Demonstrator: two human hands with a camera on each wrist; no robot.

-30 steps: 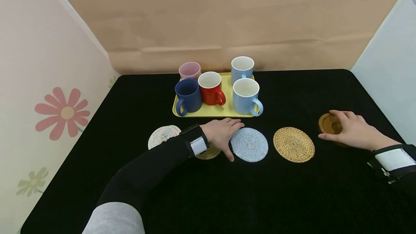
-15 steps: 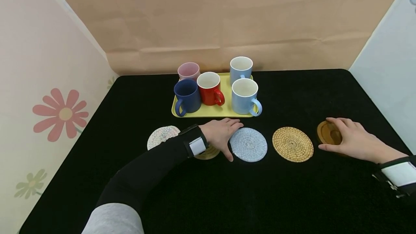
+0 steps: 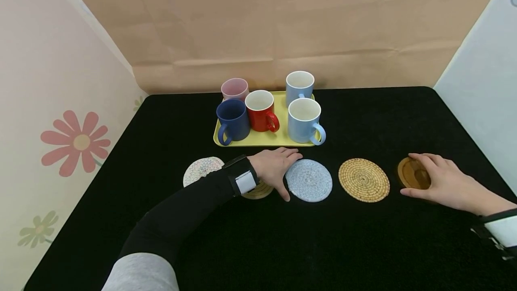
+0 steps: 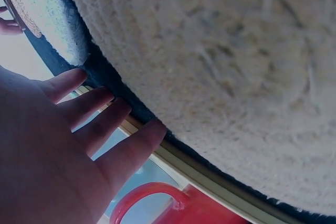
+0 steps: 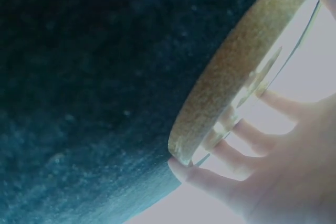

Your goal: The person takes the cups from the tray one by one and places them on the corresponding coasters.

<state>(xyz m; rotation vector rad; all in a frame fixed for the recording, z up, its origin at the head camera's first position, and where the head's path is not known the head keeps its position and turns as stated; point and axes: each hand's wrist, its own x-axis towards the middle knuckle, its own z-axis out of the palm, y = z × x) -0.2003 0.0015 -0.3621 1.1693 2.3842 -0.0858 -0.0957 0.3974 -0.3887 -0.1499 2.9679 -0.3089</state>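
My right hand [image 3: 454, 186] grips a round brown wooden coaster [image 3: 413, 174] by its rim at the right of the table. In the right wrist view, thumb and fingers span the coaster's edge [image 5: 236, 72], close to the black surface. My left hand [image 3: 275, 167] lies with fingers extended beside the light blue round coaster [image 3: 310, 181], its fingertips at the rim. Beneath the left wrist, a beige woven coaster [image 3: 258, 191] is partly covered. The forearm hides part of a white speckled coaster [image 3: 202, 169]. A tan woven coaster [image 3: 364, 180] lies between the two hands.
Behind the coasters stands a yellow tray [image 3: 282, 137]. It bears a pink mug [image 3: 235, 88], a dark blue mug [image 3: 233, 122], a red mug [image 3: 260, 113] and two light blue mugs [image 3: 304, 122]. Brown paper [image 3: 262, 26] covers the back wall.
My right hand has shifted toward the near side and slightly right, and the wooden coaster has moved with it. The left hand stays in place.
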